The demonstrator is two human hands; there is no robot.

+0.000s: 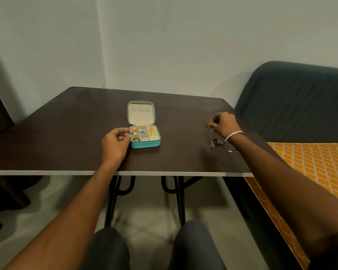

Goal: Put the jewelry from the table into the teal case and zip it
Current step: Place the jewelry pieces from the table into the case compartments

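Head view: the teal case (144,133) lies open at the centre of the dark table (66,143), lid flat toward the wall, its tray compartments holding gold, silver and green pieces. The left hand (115,142) rests curled against the case's left edge — whether it grips anything, I cannot tell. Right of centre, the right hand (223,122) pinches a small gold piece (207,126) in narrow fingertips. A dark silver cluster (216,143) lies on the table just beside that wrist, below the hand.
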